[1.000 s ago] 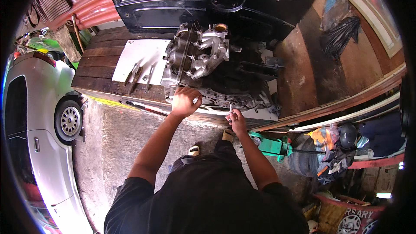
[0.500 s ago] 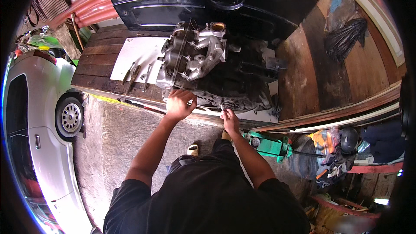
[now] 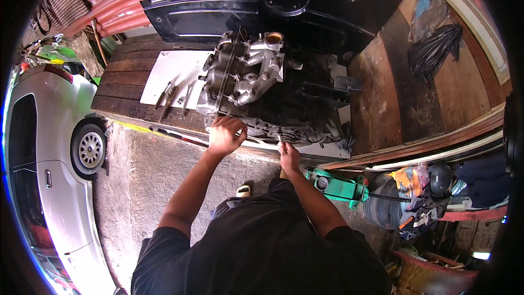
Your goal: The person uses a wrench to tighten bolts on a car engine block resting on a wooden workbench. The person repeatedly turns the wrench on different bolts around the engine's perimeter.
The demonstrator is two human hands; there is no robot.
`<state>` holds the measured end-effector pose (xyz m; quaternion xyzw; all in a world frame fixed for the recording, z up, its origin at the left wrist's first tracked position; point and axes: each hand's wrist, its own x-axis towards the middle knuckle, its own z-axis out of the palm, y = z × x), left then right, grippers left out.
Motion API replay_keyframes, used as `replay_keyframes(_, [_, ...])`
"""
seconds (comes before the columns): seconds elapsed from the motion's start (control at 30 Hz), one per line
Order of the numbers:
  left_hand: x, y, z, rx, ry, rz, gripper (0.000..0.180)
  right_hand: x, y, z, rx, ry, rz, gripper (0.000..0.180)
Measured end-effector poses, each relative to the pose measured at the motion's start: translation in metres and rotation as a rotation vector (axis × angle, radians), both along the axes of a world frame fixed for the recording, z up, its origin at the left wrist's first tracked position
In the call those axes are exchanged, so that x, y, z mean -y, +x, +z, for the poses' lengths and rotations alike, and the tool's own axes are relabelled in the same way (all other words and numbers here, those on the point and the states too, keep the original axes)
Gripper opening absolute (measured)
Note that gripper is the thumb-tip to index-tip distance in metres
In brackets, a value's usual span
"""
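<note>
A greasy engine [image 3: 300, 98] lies on the wooden bench, with its silvery intake manifold [image 3: 261, 80] uppermost beside the ribbed cover. At the engine's near left corner is my left hand [image 3: 225, 135], fingers curled and thumb bent in toward them; what they hold, if anything, is hidden. Farther right, along the near edge, my right hand [image 3: 289, 155] is closed with a slim, shiny metal piece [image 3: 280, 139] pinched between thumb and fingers. That piece points away from me toward the engine's side; its exact kind is too small to tell.
Left of the engine, a wrench [image 3: 186, 98] and a wire brush [image 3: 169, 97] lie by a white sheet [image 3: 172, 68]. Black vehicle panels [image 3: 213, 0] stand behind the bench. A green floor jack [image 3: 338, 187] is at my right, a silver car [image 3: 60, 169] at my left.
Both hands stay in nearly the same places. My left fingers have drawn in slightly, and the right hand with its metal piece has shifted a little toward me.
</note>
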<state>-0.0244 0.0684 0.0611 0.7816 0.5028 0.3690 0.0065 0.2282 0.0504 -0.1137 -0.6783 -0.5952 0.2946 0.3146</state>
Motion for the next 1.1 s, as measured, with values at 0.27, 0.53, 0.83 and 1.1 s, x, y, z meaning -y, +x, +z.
replay_keyframes(0.27, [0.001,0.000,0.001,0.015,0.000,-0.007,0.007,-0.002,0.003,0.042,0.351,0.066,-0.004,0.036])
replay_keyframes(0.53, [0.001,0.000,-0.003,0.034,0.012,-0.005,0.007,-0.002,0.015,0.066,0.653,0.186,0.104,0.033])
replay_keyframes(0.83, [-0.001,0.001,-0.001,0.066,0.051,-0.024,0.006,-0.015,0.025,0.134,0.616,0.322,0.208,0.023])
replay_keyframes(1.1, [-0.002,0.001,-0.004,0.078,0.024,-0.027,0.006,-0.021,0.002,0.164,0.763,0.187,0.350,0.016])
